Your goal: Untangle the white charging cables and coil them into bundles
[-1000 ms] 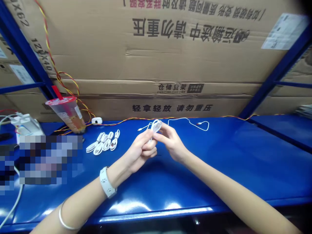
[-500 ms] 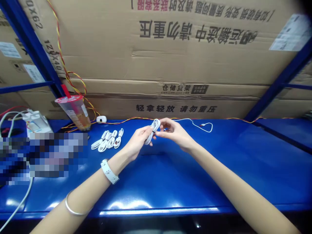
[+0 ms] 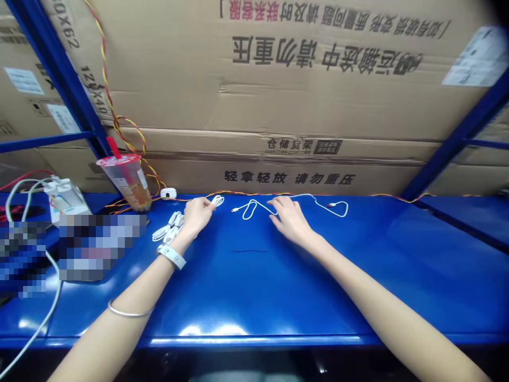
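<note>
The right hand (image 3: 289,220) is lying open, fingers resting on a white cable (image 3: 316,200); the left hand (image 3: 198,215) is curling just beside a coiled cable (image 3: 218,200), its grip unclear.

Blue metal shelf (image 3: 254,286), coiled white cables (image 3: 167,231)

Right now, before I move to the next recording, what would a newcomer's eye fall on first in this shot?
The deep blue shelf and the large cardboard cartons printed with Chinese characters behind it fill most of the view. At the centre, the right hand lies on a loose white cable, while the left hand sits beside bundled white cables. A plastic cup with a red straw stands at the back left.
</note>
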Tool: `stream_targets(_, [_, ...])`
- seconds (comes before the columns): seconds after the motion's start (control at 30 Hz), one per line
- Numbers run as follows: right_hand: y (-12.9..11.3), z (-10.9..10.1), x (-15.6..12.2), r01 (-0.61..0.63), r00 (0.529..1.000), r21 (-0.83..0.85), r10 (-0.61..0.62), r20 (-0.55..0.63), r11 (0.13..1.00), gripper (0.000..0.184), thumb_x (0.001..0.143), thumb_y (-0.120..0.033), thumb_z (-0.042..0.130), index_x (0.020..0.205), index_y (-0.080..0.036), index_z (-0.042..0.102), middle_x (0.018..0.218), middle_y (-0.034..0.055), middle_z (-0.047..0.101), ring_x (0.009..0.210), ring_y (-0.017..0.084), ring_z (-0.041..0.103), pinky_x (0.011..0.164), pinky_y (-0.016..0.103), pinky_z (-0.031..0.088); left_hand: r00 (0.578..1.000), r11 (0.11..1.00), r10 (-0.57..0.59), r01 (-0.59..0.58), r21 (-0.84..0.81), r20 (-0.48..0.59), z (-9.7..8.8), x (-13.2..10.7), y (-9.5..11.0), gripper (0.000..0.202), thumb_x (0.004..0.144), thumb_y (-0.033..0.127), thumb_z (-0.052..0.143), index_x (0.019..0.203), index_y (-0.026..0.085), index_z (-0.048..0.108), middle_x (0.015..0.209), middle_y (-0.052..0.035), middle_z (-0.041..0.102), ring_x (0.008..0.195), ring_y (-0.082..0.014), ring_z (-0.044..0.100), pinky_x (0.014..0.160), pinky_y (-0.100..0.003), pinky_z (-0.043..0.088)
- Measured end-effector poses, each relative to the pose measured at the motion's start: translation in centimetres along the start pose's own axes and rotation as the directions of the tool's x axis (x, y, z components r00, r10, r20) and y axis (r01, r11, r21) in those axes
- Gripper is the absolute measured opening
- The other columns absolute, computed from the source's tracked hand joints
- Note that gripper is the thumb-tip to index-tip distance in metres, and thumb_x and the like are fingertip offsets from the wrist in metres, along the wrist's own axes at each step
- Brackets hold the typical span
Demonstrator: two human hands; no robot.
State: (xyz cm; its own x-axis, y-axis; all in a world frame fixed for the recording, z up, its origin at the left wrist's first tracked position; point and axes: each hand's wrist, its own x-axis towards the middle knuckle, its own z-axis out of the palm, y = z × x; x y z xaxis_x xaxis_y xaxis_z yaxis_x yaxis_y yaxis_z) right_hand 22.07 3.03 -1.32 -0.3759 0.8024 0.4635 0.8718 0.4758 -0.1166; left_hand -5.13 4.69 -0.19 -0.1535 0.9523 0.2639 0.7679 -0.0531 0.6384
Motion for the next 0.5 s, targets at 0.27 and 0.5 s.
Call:
stream_targets(0.27, [2.1, 0.9, 0.0, 0.042, 0.989, -0.236, -0.007, 0.146, 0.971, 0.023, 0.091, -0.021, 0.045, 0.103, -0.015, 0.064, 0.112, 0.0145, 0.064, 0.116, 0.030, 0.046, 0.092, 0.044, 0.031, 0.985, 0.818, 0.161, -0.167, 0.551, 0.061, 0.3, -1.4, 0.0, 0.030, 0.086, 0.033, 0.047, 0.083, 0.013, 0.070, 0.091, -0.0194, 0.068, 0.098, -0.0346, 0.059, 0.074, -0.038, 0.044])
stream_targets(0.5, [1.8, 0.0, 0.2, 0.056, 0.979, -0.222, -0.010, 0.203, 0.973, 0.014, 0.087, -0.016, 0.051, 0.087, -0.017, 0.065, 0.095, 0.0118, 0.066, 0.106, 0.028, 0.050, 0.086, 0.040, 0.031, 0.972, 0.737, 0.226, -0.212, 0.642, 0.061, 0.0, -1.6, -0.2, 0.030, 0.086, 0.034, 0.049, 0.093, 0.012, 0.067, 0.106, -0.0212, 0.063, 0.109, -0.0370, 0.048, 0.080, -0.042, 0.042])
